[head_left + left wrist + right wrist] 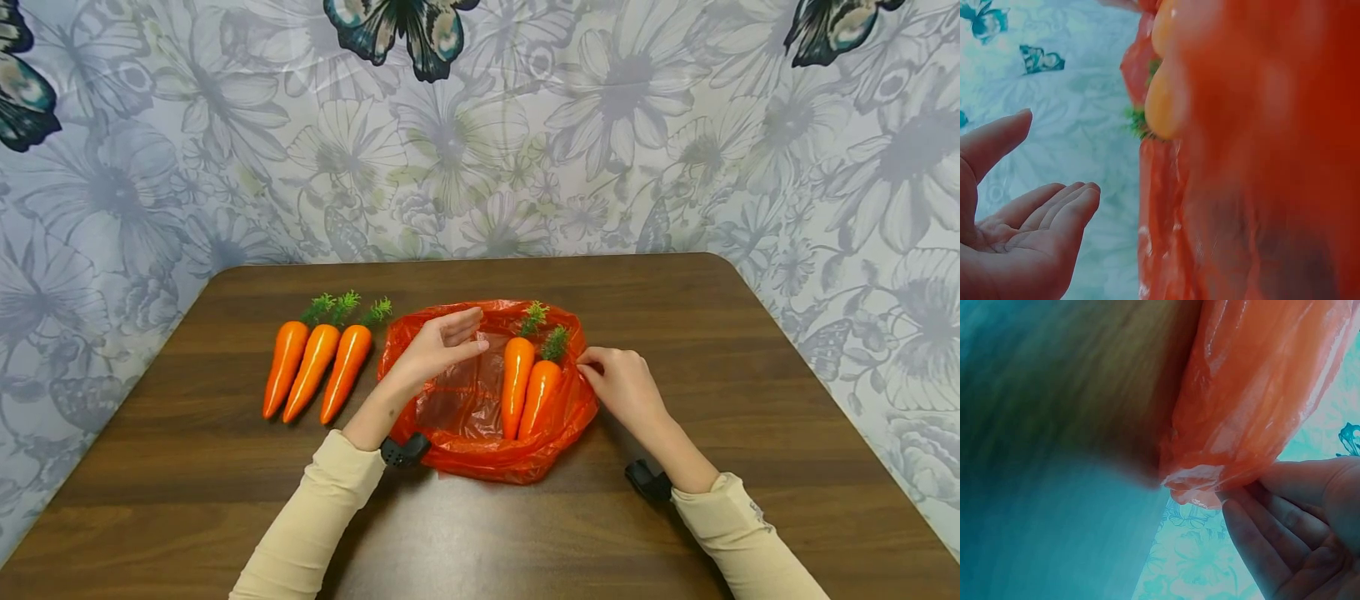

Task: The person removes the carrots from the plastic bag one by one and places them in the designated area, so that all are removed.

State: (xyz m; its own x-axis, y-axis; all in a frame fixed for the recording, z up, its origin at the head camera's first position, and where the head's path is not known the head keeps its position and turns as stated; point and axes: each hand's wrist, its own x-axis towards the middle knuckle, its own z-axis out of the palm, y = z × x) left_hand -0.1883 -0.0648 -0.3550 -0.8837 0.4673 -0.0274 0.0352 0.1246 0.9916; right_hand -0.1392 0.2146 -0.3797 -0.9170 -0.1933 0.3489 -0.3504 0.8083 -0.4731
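Observation:
A red plastic bag (457, 450) lies spread wide on the table, its mouth facing up. Two toy-like orange carrots (517, 379) with green tops rest side by side in its right half. My right hand (622, 387) pinches the bag's right rim between thumb and fingers, also seen in the right wrist view (1297, 519). Over the bag's left part hovers my left hand (442, 346), fingers straight and thumb apart, holding nothing. In the left wrist view its palm (1035, 244) shows bare beside the bag.
Left of the bag, three more carrots (315, 367) lie in a row, tops pointing away. The brown wooden table (675, 300) ends at a wall (510, 167) with flower print and butterflies. Dark cameras (405, 450) sit on both wrists.

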